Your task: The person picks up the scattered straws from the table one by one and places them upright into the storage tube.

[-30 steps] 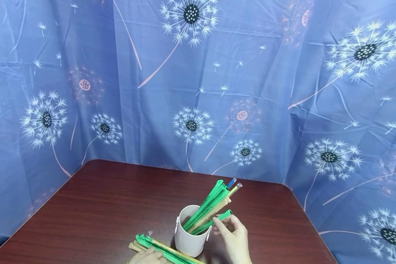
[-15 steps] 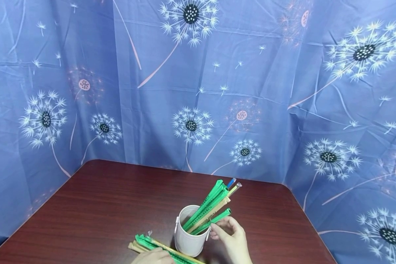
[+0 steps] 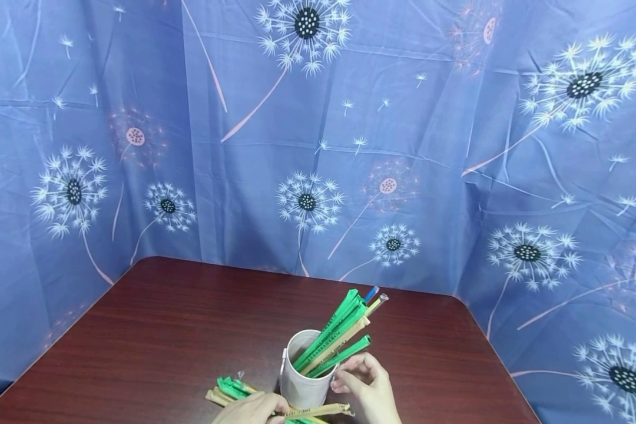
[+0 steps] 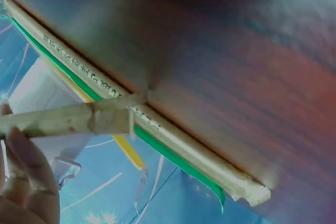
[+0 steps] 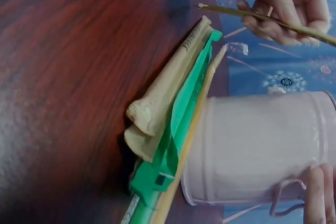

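- Tan paper-wrapped straw (image 3: 320,410), head view: the left hand (image 3: 254,407) pinches it, low in front of the white round bucket (image 3: 303,388). It should be light and stiff, but the paper may crease, so hold its middle softly. Only this view shows the green, tan, yellow and blue straws (image 3: 328,335) leaning inside.
- Left wrist view: its folded end crosses the straw pile (image 4: 184,142), with dark writing.
- Right wrist view: the right hand (image 5: 317,195) touches the bucket, fingers loose, no straw held. Brown wooden tabletop (image 5: 63,103) beneath.
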Demonstrator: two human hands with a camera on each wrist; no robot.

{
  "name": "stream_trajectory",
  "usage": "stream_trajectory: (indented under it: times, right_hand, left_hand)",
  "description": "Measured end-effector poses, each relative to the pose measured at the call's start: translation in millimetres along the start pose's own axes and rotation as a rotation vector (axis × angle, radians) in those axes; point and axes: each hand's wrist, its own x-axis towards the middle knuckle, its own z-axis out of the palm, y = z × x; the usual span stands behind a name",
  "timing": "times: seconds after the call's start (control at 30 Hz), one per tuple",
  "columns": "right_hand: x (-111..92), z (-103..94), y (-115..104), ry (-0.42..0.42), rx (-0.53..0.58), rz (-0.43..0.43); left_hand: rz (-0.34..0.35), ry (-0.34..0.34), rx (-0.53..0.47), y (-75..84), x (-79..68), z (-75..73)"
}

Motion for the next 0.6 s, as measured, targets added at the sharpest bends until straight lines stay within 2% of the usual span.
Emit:
stream_trajectory:
  times: [0.1,0.2,0.33,0.43,0.6]
  right_hand:
    - [-1.5,1.5,-2.4,-0.101,0.025,0.014]
    - [-2.8,2.9,-5.7,-0.179,0.025,0.011]
    - [-4.5,5.5,-9.3,-0.251,0.001,-0.063]
    - [-6.2,9.2,-10.9,-0.315,0.025,-0.142]
    - [-9.9,16.8,-14.5,-0.358,0.076,-0.154]
  left_hand:
    - [0.000,0.052,-0.002,2.0,1.3,-1.4]
    - [-0.008,0.076,-0.024,2.6,2.1,-2.1]
    - [-0.033,0.080,-0.050,2.9,2.4,-3.5]
    - [-0.040,0.105,-0.046,3.2,2.3,-3.9]
    - [-0.033,0.157,-0.034,4.8,2.5,-2.9]
